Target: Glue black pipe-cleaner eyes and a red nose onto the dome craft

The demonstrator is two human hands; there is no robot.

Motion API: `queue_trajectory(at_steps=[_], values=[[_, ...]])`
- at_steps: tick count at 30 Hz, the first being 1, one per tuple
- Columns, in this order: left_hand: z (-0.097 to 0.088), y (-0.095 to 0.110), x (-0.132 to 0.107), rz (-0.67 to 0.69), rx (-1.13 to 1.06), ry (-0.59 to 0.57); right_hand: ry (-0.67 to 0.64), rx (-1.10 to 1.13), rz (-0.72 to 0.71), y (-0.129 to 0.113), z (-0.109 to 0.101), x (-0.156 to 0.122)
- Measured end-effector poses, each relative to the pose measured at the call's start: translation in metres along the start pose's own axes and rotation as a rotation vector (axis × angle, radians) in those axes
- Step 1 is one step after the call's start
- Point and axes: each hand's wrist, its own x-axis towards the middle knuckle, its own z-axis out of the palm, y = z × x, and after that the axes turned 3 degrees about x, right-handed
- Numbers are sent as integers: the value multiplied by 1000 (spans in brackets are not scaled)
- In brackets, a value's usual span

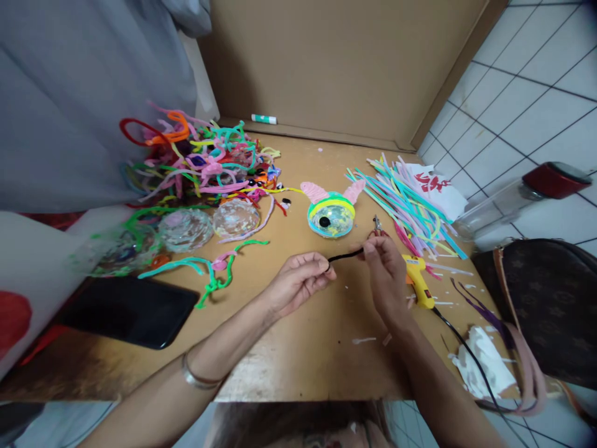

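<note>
A short black pipe cleaner [346, 255] stretches between my two hands. My left hand [302, 280] pinches one end of it between thumb and fingers. At the other end, my right hand [385, 274] grips it, with its fingers closed. Just beyond them stands a clear plastic ball figure [332, 219] with pink ears, a yellow and green band and one black eye. Small pliers or scissors [377, 225] with red handles lie partly hidden behind my right hand. A yellow glue gun [420, 283] rests right beside that hand.
A tangled heap of coloured pipe cleaners [200, 158] and clear plastic balls [185, 230] fill the left. Straight pipe cleaners [410, 199] lie at the right, near a bottle [504, 202], a brown bag [541, 305] and crumpled tissue [482, 364]. A black tablet or phone [135, 311] lies front left.
</note>
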Motion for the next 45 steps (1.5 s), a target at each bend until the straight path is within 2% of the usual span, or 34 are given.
queue_trajectory(at_steps=[2, 3, 5, 7, 9, 12, 15, 18, 21, 26, 34, 45], values=[[0, -2, 1, 36, 60, 36, 66, -319, -310, -1, -1, 0], [-1, -3, 2, 64, 98, 45, 44, -438, -456, -3, -1, 0], [-2, -6, 4, 127, 170, 38, -97, -590, -662, -5, 0, -1], [-2, -9, 4, 174, 223, 22, -275, -657, -740, -5, 2, -1], [-3, -10, 4, 186, 257, 22, -368, -629, -722, -3, 3, -1], [-3, -12, 3, 181, 291, 32, -370, -535, -607, -2, 2, -2], [-3, -12, 4, 199, 291, 65, -267, -547, -545, -4, 0, -3], [-4, -12, 7, 220, 255, 153, -116, -549, -502, -10, -3, -4], [-4, -11, 8, 217, 214, 195, -59, -533, -468, -14, -3, -6], [-2, -10, 7, 158, 145, 191, -89, -548, -502, -7, 1, -10], [1, -9, 5, 84, 75, 147, -30, -560, -551, -5, 7, -15], [3, -10, 4, 69, 34, 134, -64, -605, -561, -2, 12, -16]])
